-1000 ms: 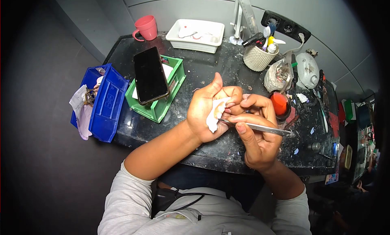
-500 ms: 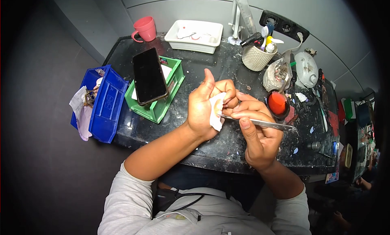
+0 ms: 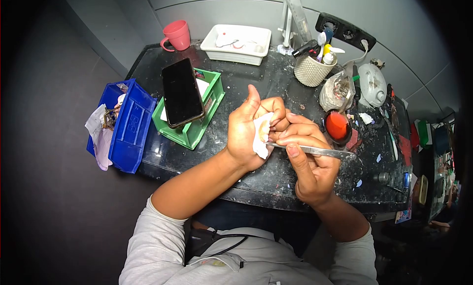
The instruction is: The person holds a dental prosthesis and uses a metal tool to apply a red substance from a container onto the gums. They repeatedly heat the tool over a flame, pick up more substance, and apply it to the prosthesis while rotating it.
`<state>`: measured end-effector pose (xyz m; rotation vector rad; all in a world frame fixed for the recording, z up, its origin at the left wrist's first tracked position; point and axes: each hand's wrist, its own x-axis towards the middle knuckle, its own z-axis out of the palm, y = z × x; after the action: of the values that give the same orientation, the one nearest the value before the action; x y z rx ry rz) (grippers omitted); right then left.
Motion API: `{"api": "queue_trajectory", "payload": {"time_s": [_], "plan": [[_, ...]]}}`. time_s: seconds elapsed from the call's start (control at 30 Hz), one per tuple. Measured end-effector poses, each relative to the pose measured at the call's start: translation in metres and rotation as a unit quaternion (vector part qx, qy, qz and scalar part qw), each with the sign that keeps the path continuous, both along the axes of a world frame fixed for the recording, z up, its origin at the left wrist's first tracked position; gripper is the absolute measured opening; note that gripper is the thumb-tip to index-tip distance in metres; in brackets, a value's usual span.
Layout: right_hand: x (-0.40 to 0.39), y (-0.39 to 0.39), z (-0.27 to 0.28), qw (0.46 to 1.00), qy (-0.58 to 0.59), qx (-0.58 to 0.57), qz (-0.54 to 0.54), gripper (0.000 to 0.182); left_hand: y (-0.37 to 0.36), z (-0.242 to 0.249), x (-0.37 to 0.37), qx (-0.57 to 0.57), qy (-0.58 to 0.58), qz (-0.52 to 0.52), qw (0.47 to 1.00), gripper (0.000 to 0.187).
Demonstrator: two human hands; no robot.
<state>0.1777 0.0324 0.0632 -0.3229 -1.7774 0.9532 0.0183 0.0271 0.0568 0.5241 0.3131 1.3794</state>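
My left hand (image 3: 245, 127) is turned palm up above the front of the bench, its thumb raised and its fingers curled round a white plaster-like piece (image 3: 259, 142). That piece has an uneven edge and a yellowish patch on its inner side; I cannot make out its exact kind. In my right hand (image 3: 313, 162) a slim metal scalpel (image 3: 320, 150) with a ribbed grip is pinched between thumb and fingers. Its tip points left and meets the right edge of the white piece. My right fingertips are close beside the curled left fingers.
A black phone (image 3: 182, 93) lies across a green bin (image 3: 215, 88), beside a blue bin (image 3: 132, 125). Behind stand a pink mug (image 3: 176, 35), a white tray (image 3: 234, 55) and a tool cup (image 3: 310, 72). A round red-topped container (image 3: 337, 125) and scraps lie right.
My right hand and the scalpel have shifted slightly left, and the white piece is tilted a little differently in my left hand. The bench things look the same.
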Motion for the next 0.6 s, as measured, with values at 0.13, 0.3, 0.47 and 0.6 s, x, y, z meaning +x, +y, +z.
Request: {"api": "queue_trajectory", "payload": {"time_s": [0.13,0.3,0.47,0.6], "plan": [[0.0,0.0012,-0.0002,1.0,0.015,-0.017,0.013,0.011,0.0009,0.0001,-0.0004,0.013,-0.011,-0.019,1.0,0.069],[0.0002,0.0013,0.0038,0.999,0.033,-0.026,0.015,0.011,0.0018,0.0005,-0.0011,0.061,0.025,-0.006,0.998,0.069],[0.0014,0.0027,0.0031,1.0,0.019,-0.017,0.014,0.01,0.001,0.0025,0.0005,0.056,0.052,0.009,0.997,0.069],[0.0003,0.0028,0.0022,0.999,0.022,-0.025,0.014,0.01,0.0012,0.0008,0.0004,0.046,0.044,0.006,0.998,0.069]]}}
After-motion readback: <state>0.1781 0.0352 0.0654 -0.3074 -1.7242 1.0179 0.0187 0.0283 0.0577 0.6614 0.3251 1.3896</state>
